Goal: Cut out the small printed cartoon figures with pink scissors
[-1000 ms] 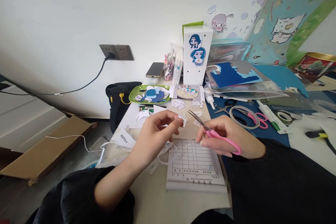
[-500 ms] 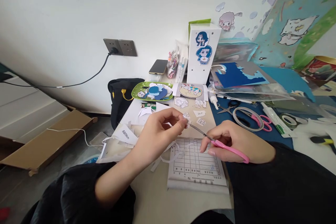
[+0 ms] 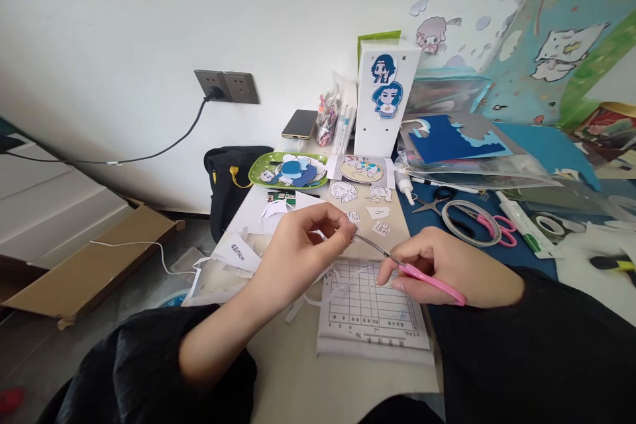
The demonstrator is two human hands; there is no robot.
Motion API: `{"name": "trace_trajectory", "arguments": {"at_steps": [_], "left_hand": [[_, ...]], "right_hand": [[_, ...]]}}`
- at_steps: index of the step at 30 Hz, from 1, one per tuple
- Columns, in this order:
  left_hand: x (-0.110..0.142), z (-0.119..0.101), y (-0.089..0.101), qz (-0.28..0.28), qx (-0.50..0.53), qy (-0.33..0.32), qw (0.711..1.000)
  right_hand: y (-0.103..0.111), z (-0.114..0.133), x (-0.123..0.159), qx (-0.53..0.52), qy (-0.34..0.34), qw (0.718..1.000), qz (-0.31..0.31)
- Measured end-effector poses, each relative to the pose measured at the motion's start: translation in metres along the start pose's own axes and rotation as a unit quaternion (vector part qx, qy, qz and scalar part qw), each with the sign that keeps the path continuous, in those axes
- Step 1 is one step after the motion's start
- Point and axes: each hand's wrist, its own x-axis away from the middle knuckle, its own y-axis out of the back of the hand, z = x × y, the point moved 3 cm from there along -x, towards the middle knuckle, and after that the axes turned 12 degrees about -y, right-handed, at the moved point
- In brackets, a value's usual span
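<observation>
My right hand (image 3: 447, 262) grips pink-handled scissors (image 3: 432, 283), their blades pointing left and upward. The blade tips reach the fingertips of my left hand (image 3: 308, 242), which is closed in a pinch on a small piece of paper (image 3: 354, 234), mostly hidden by the fingers. Under both hands lies a pad with a printed grid form (image 3: 368, 311). Thin white paper strips (image 3: 318, 298) curl beside it. Just beyond my fingers, small paper cutouts with line drawings (image 3: 381, 228) lie on the table.
A green tray (image 3: 256, 175) with blue and white cutouts stands at the back left, near a white box (image 3: 380, 136) with stickers. To the right are black scissors (image 3: 437, 202), a tape ring (image 3: 470, 238), another pink-handled pair (image 3: 505, 232) and a glue tube (image 3: 529, 228). Paper scraps (image 3: 238, 255) lie left.
Both hands stay in nearly the same place. The scissors and right hand shift very slightly, and the camera view tilts a little.
</observation>
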Motion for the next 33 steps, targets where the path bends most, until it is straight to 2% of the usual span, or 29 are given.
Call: {"name": "trace_trajectory", "arguments": {"at_steps": [6, 15, 21, 23, 26, 27, 29, 33], "left_hand": [[0.001, -0.001, 0.000, 0.000, -0.011, 0.002, 1.000], [0.001, 0.002, -0.002, 0.004, -0.002, 0.011, 1.000], [0.000, 0.005, -0.001, 0.001, 0.060, 0.032, 0.998], [-0.002, 0.008, -0.001, -0.005, 0.094, 0.032, 0.995], [-0.003, 0.010, -0.002, -0.018, 0.123, 0.030, 0.992], [-0.002, 0.011, -0.003, -0.022, 0.125, 0.033, 0.991], [-0.001, 0.011, -0.005, -0.026, 0.122, 0.038, 0.991], [0.003, 0.011, -0.009, -0.040, 0.116, 0.031, 0.992]], "right_hand": [[0.001, -0.009, -0.002, 0.012, 0.016, 1.000, -0.009], [0.001, -0.005, -0.001, 0.030, 0.020, 0.999, -0.013], [0.005, 0.003, 0.004, -0.008, 0.009, 1.000, -0.022], [0.005, 0.005, 0.002, -0.068, 0.026, 0.996, -0.060], [0.000, 0.006, -0.003, -0.149, 0.085, 0.969, -0.176], [-0.005, 0.006, -0.007, -0.157, 0.078, 0.963, -0.203], [-0.014, 0.007, -0.013, -0.130, 0.084, 0.956, -0.251], [-0.026, 0.012, -0.019, -0.100, 0.154, 0.925, -0.333]]}}
